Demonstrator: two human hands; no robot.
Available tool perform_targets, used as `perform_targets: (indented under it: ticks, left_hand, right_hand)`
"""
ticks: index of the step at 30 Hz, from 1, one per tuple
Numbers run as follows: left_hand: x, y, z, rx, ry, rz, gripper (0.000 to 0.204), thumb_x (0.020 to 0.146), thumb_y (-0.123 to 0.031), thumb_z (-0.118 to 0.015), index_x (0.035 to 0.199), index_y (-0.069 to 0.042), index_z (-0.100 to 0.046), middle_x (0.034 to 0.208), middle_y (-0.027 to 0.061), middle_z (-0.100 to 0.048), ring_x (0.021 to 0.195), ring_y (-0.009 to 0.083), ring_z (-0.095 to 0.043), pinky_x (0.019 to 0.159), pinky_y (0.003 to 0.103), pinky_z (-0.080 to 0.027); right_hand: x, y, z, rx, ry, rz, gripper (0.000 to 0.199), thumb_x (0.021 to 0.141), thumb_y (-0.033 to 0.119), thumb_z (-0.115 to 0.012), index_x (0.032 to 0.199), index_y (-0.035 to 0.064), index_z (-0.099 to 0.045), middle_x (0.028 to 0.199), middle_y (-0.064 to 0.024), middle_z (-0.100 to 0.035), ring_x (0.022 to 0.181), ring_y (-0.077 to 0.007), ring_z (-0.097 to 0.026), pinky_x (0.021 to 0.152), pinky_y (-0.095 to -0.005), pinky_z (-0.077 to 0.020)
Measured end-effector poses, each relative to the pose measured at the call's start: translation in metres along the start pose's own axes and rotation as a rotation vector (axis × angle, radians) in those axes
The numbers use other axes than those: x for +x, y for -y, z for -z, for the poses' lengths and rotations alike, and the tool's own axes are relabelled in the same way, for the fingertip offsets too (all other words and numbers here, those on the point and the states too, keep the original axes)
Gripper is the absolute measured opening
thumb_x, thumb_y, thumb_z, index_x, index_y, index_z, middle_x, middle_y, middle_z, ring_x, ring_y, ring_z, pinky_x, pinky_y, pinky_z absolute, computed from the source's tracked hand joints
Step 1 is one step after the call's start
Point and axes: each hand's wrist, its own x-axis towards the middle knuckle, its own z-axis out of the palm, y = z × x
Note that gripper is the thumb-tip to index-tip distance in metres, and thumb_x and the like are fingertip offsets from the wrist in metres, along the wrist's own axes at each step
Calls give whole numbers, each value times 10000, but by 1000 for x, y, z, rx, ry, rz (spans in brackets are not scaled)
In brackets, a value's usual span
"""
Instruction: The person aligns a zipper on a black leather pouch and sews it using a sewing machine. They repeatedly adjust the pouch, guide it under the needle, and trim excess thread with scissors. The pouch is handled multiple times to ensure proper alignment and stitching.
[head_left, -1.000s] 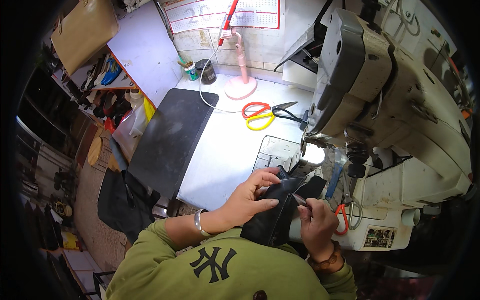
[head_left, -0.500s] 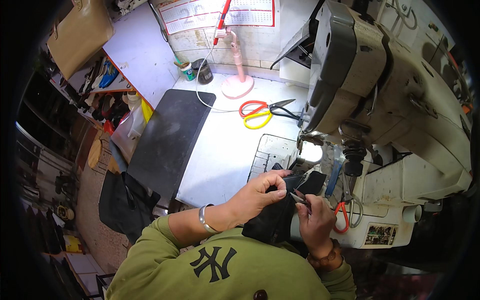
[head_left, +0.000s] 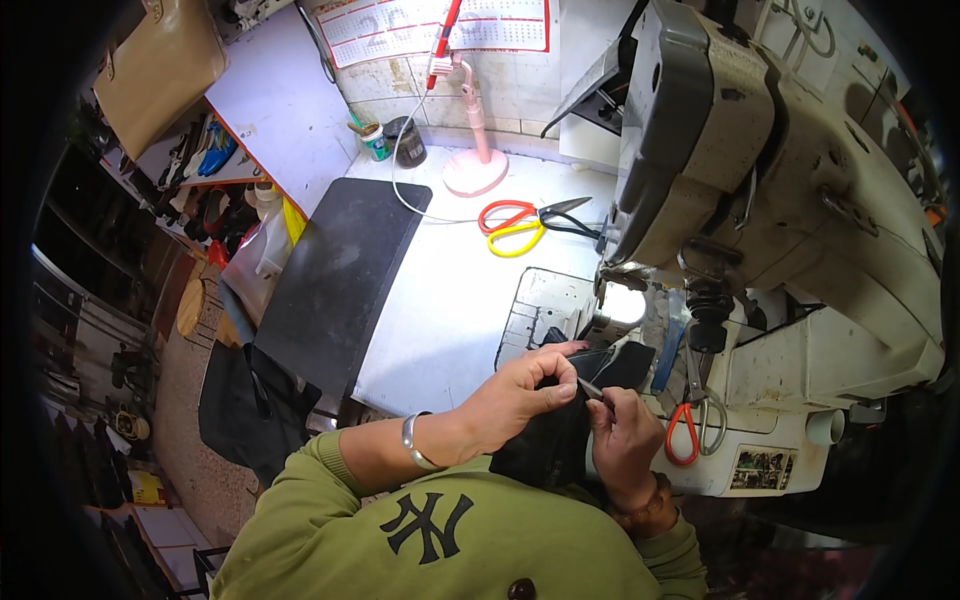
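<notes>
A piece of black material (head_left: 540, 452), perhaps a bag, lies bunched between my hands in front of my chest. My left hand (head_left: 528, 392) is closed in a pinch on its upper edge, thumb against the curled fingers. From the closed fingers of my right hand (head_left: 626, 438) a small pointed metal tool (head_left: 590, 390) sticks out, its tip close to my left thumb. Its exact kind is too small to tell. A pale thread shows just beyond the fingers. Beyond my hands stands the sewing machine (head_left: 690, 150), its bed (head_left: 545, 300) partly covered by the material.
Red-handled scissors (head_left: 684, 436) lie right of my right hand. Red-and-yellow-handled scissors (head_left: 520, 228) lie farther back on the white table (head_left: 440, 310). A black mat (head_left: 335, 280) covers the left side. A pink lamp stand (head_left: 476, 172) and two small pots are at the back.
My right hand has moved slightly left, bringing the tool's tip up against my left fingertips. The black material has shifted a little; my left hand stays nearly in place.
</notes>
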Motion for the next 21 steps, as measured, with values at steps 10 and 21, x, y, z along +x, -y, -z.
perform_targets:
  ticks: [10, 21]
  left_hand:
    - [-3, -14, 26, 531, 25, 261, 306, 854, -166, -723, 1071, -21, -561, 1015, 62, -612, 1023, 117, -532, 899, 301, -426]
    - [-28, -36, 16, 1826, 11, -1114, 68, 737, -163, -602, 798, -160, -570, 802, -8, -490, 788, 152, -493, 927, 341, -404]
  right_hand:
    - [-1, -12, 20, 158, -170, 13, 246, 918, 256, -640, 1021, 43, -572, 754, -95, -560, 586, -240, -552, 530, -321, -441]
    - [43, 25, 58, 242, 214, -107, 234, 858, 221, -698, 967, 48, -584, 677, -78, -575, 550, -229, -574, 484, -317, -436]
